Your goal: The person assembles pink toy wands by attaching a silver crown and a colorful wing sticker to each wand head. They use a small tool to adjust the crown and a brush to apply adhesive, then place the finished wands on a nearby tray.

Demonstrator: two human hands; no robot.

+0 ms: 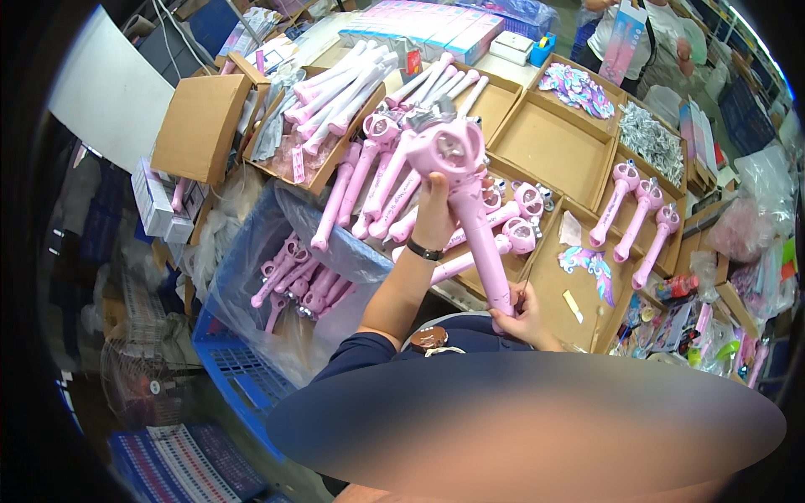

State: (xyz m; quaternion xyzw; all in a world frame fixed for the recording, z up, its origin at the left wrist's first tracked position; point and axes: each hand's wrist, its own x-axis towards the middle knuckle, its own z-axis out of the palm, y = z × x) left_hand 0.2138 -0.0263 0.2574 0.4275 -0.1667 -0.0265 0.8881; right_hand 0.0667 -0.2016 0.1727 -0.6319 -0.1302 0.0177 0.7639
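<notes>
A pink toy wand (476, 226) with a round, hollow head is held up in front of me, tilted with its head at the upper left. My left hand (436, 210) is closed around it just below the head. At the lower end of the handle, the fingers of my right hand (527, 317) pinch the tip. Behind it, several similar pink wands (381, 180) lie side by side, partly hidden by my left arm. Three more wands (646, 216) rest in a cardboard tray to the right. Colourful wing-shaped pieces (591, 270) lie in the tray near my right hand.
A blue crate (243, 377) lined with clear plastic stands at the left, with several wands inside. White-and-pink sticks (344, 92) fill a carton at the back. Silver parts (650, 141) and more wing pieces (577, 88) sit in trays. Another person (646, 42) is at the far right.
</notes>
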